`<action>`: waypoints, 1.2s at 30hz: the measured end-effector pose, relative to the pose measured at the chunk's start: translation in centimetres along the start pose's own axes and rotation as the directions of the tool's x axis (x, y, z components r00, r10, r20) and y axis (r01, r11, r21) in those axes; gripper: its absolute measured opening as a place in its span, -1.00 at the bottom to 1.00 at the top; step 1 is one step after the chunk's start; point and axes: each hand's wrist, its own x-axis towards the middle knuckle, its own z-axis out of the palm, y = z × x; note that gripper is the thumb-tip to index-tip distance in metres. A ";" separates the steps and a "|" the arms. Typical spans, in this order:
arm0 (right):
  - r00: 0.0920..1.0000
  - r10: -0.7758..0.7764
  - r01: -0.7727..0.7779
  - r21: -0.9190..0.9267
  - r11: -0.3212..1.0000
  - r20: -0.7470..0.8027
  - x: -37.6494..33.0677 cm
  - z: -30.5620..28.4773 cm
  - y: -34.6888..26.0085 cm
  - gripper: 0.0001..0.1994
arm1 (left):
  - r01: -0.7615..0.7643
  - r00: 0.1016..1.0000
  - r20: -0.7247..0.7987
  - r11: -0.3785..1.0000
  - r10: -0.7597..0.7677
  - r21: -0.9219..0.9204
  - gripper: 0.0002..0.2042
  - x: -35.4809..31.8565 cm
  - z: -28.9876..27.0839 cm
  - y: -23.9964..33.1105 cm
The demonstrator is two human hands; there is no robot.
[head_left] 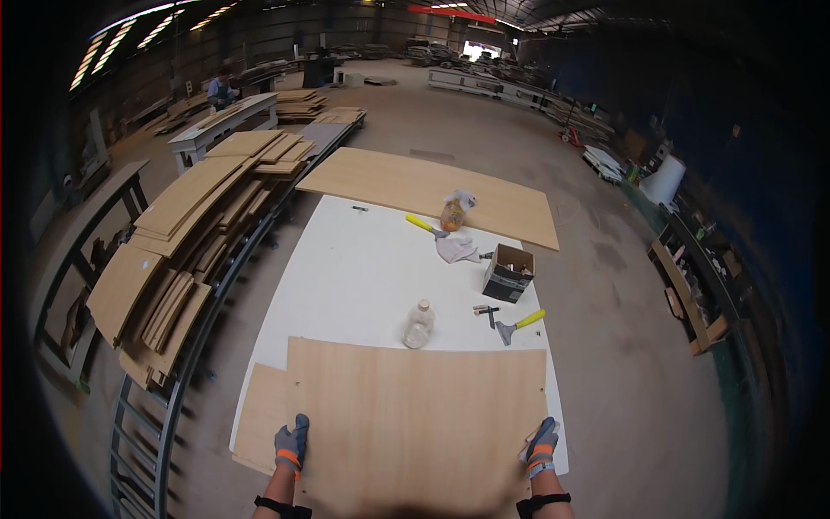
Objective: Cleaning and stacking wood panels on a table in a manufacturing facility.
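A large pale wooden panel [415,424] lies at the near end of the white tabletop [346,268], with small dark holes near its side edges. My left hand [292,441], in a grey and orange glove, grips the panel's left edge. The right edge is gripped by my right hand [543,441], gloved alike, with something small and pale beside its fingers that I cannot make out. Under the left side another wooden board [264,415] sticks out. Just beyond the panel stands a clear plastic bottle [419,326]. A yellow-handled scraper [521,325] lies to its right.
Further back are an open box [510,272], a cloth [456,250], another yellow-handled scraper [424,226] and a jar [453,214]. A long board [432,188] crosses the far end. Stacked panels [199,199] lie on a roller conveyor [177,402] at left. Someone [220,91] is far back.
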 end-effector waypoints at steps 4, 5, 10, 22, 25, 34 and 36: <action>0.999 0.053 -0.052 0.165 0.985 -0.003 2.8 -0.3 3.9 -0.68 | -0.070 0.993 -0.082 0.985 0.084 0.157 -0.09 1.2 1.3 -1.3; 0.998 0.054 -0.050 0.169 0.984 -0.015 3.3 -0.2 4.4 -0.68 | -0.059 0.995 -0.072 0.976 0.076 0.211 -0.16 0.8 1.7 -1.2; 0.971 0.148 -0.066 0.382 0.922 -0.190 2.3 -0.6 4.0 -0.47 | -0.120 0.991 0.120 0.800 0.061 0.587 -0.48 -2.1 0.8 -2.4; 0.954 -0.209 0.289 -0.834 0.469 0.213 -4.4 -5.2 7.2 -0.44 | -0.061 0.993 0.117 0.815 -0.009 0.576 -0.50 -1.9 0.4 -6.9; 0.986 -0.031 0.159 -0.844 0.512 0.167 -5.0 -5.1 4.8 -0.43 | -0.073 0.995 0.092 0.819 0.025 0.569 -0.52 -2.5 0.6 -7.2; 0.980 -0.170 0.199 -0.403 0.894 0.106 -2.2 -7.0 10.6 -0.43 | -0.063 0.998 0.016 0.853 0.064 0.518 -0.50 -4.2 0.5 -8.9; 0.987 -0.155 0.147 -0.154 0.977 -0.044 4.6 -11.4 14.4 -0.48 | -0.093 0.994 0.098 0.866 0.051 0.491 -0.38 -5.3 0.8 -6.5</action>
